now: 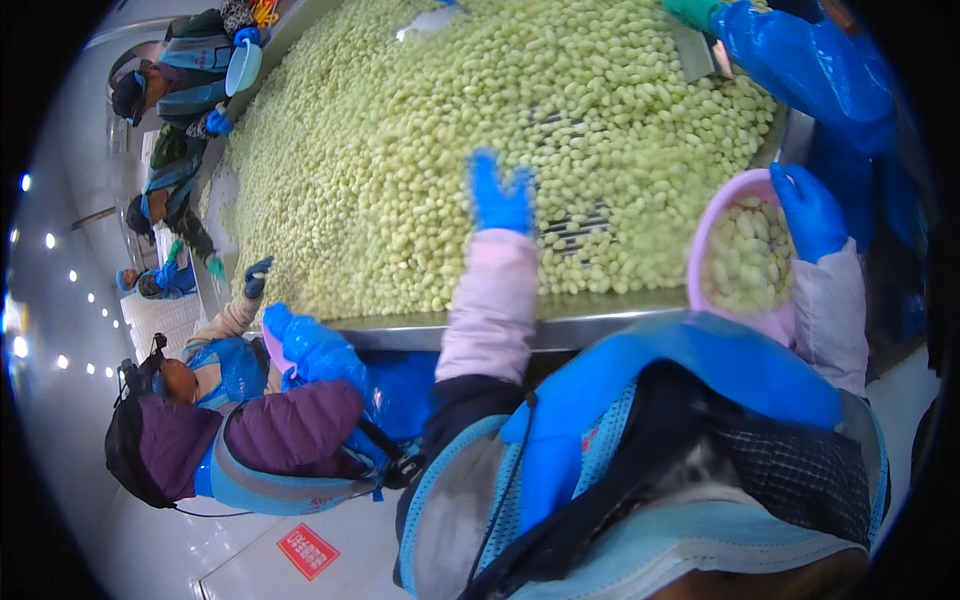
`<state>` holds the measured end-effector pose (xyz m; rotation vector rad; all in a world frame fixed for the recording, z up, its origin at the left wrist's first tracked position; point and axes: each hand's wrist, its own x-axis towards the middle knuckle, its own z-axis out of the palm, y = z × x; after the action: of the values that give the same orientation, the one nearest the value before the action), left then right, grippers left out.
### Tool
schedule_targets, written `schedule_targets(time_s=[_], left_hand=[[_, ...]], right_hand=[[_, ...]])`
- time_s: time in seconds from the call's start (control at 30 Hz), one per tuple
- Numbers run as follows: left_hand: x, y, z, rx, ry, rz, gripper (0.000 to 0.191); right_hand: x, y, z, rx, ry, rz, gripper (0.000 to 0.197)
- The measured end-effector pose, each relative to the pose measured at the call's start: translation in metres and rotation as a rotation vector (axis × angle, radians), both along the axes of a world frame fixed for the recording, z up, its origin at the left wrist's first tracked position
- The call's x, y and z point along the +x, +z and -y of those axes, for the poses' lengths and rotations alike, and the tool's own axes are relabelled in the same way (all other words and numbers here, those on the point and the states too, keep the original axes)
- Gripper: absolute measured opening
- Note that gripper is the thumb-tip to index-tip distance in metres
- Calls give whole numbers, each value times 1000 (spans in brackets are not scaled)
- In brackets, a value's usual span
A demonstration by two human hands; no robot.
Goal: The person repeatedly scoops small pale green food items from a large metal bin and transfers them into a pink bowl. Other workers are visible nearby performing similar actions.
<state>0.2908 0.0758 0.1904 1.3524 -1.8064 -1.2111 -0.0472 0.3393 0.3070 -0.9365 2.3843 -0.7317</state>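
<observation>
Green grapes (360,172) lie spread thickly over a wide metal sorting table (585,332). My left hand (501,193), in a blue glove, reaches out over the grapes with its fingers apart and nothing seen between them. My right hand (811,214), also gloved in blue, grips the right rim of a pink plastic bowl (701,247) at the table's front right edge. The bowl is tilted and holds loose green grapes (750,259). Between my hands, a slotted metal part of the table (577,229) shows through the grapes.
A co-worker in a purple jacket (300,424) stands close at my left. Several co-workers (187,67) are along the far left side, one holding a light green bowl (244,67). At upper right, a person's blue sleeve (802,67) reaches in beside a metal plate (694,56).
</observation>
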Motion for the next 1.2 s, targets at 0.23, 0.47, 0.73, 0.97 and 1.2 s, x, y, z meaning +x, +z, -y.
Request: schedule_targets(time_s=[0.23, 0.47, 0.73, 0.97, 1.2], left_hand=[[335, -9, 126, -154, 499, 199, 59], [166, -46, 107, -17, 502, 22, 61], [-26, -114, 42, 86, 167, -204, 66], [-149, -66, -23, 281, -151, -532, 92], [-100, 2, 33, 58, -97, -400, 77]], right_hand=[[1, -8, 10, -41, 8, 56, 31], [-4, -16, -8, 25, -57, -99, 28], [4, -16, -8, 42, -81, -124, 28], [16, 0, 7, 37, -23, -209, 28], [17, 11, 12, 80, -43, -200, 33]])
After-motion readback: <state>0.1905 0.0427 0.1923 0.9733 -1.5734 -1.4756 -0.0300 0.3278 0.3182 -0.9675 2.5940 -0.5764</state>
